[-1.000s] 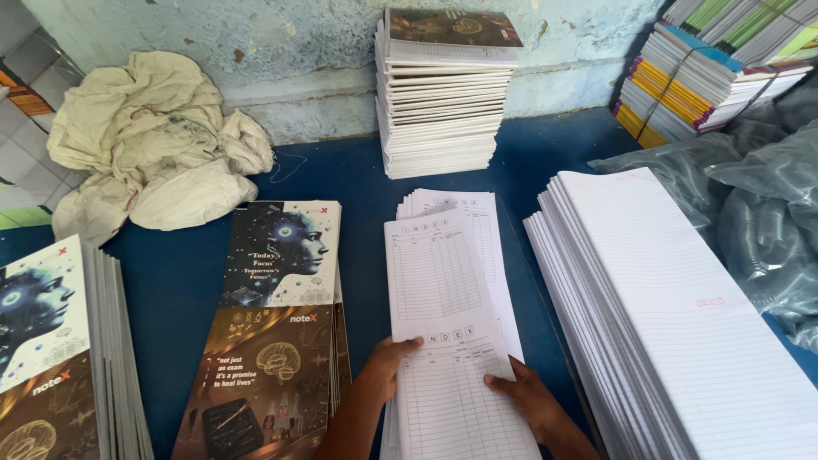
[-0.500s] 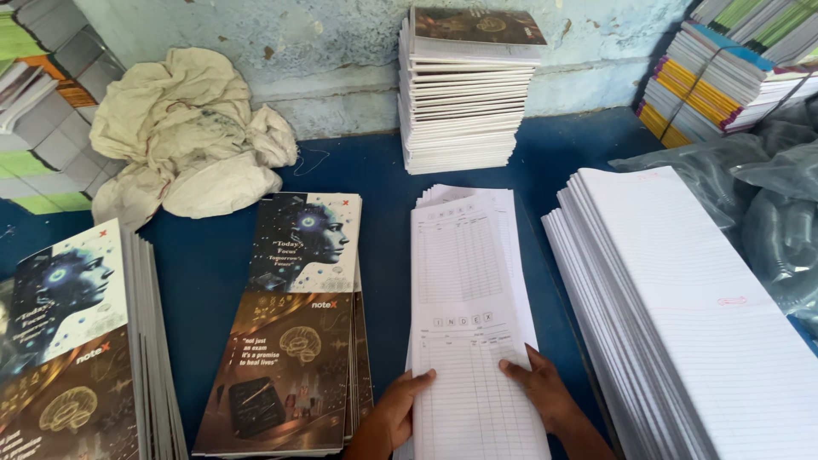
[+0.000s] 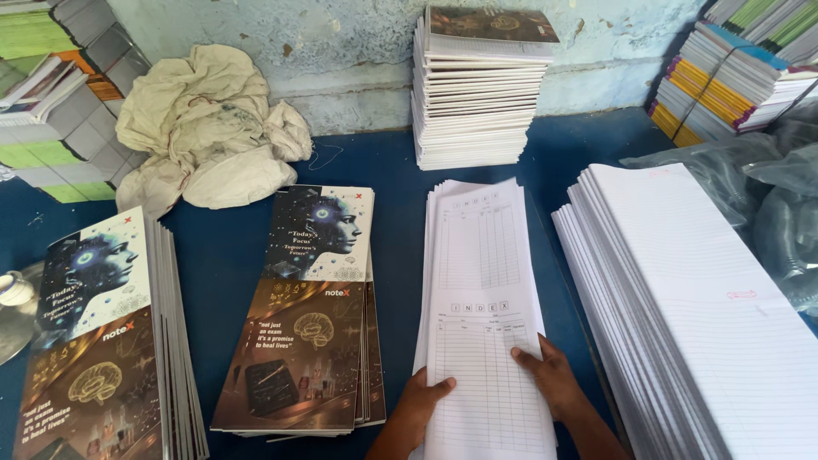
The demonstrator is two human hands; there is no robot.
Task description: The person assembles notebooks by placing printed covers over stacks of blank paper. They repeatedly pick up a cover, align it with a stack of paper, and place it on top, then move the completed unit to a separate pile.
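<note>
A stack of white printed index sheets (image 3: 481, 281) lies on the blue table in front of me. My left hand (image 3: 419, 407) holds its lower left edge, thumb on top of the paper. My right hand (image 3: 550, 375) rests flat on the top sheet near the lower right. Left of the sheets lies a small pile of printed notebook covers (image 3: 307, 315) with a face and brain picture. A taller pile of the same covers (image 3: 94, 341) sits at the far left. A thick stack of ruled white paper (image 3: 707, 307) lies to the right.
A tall pile of finished notebooks (image 3: 481, 89) stands against the back wall. A crumpled beige cloth (image 3: 204, 128) lies at the back left. Coloured book stacks (image 3: 724, 77) and clear plastic wrap (image 3: 767, 187) sit at the right; more book stacks (image 3: 51, 94) fill the left.
The top index sheet, lifted and askew a second ago, now lies flat and squared on the stack. Both hands have settled on its lower end.
</note>
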